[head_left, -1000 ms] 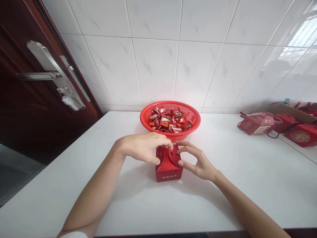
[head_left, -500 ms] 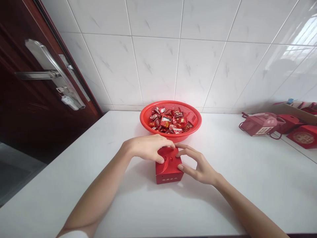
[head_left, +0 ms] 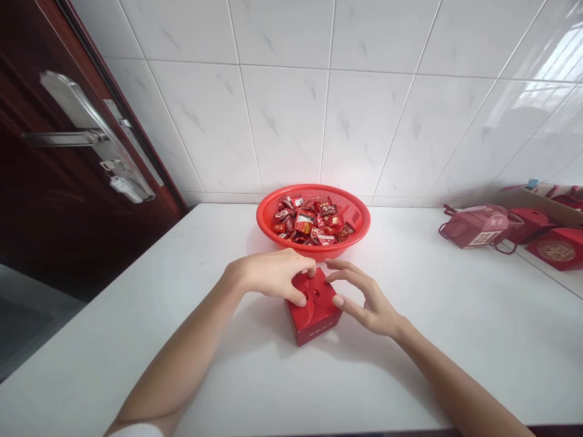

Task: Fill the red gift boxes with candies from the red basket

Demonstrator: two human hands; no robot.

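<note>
A small red paper candy box (head_left: pixel 319 308) stands on the white table, set at an angle, with curved flaps folded over its top and small round holes in them. My left hand (head_left: pixel 280 274) grips it from above at the left, thumb on the top flaps and curled fingers toward the back. On the right, my right hand (head_left: pixel 364 300) has its fingers apart and curved, the thumb at the box's right edge. Just behind the box is a red plastic basket (head_left: pixel 359 229) holding many wrapped candies (head_left: pixel 314 221).
On the right of the white table (head_left: pixel 437 340) lie a dusky-red box with cords (head_left: pixel 476 227) and red boxes (head_left: pixel 556 249) near an open carton (head_left: pixel 523 199). A tiled wall (head_left: pixel 282 121) rises behind. At left is a dark red door (head_left: pixel 27 176) with a metal handle.
The red candy box has turned, its front now facing toward the lower right. My left thumb has slid slightly right and nearer me. My right fingers have lifted a little off the top.
</note>
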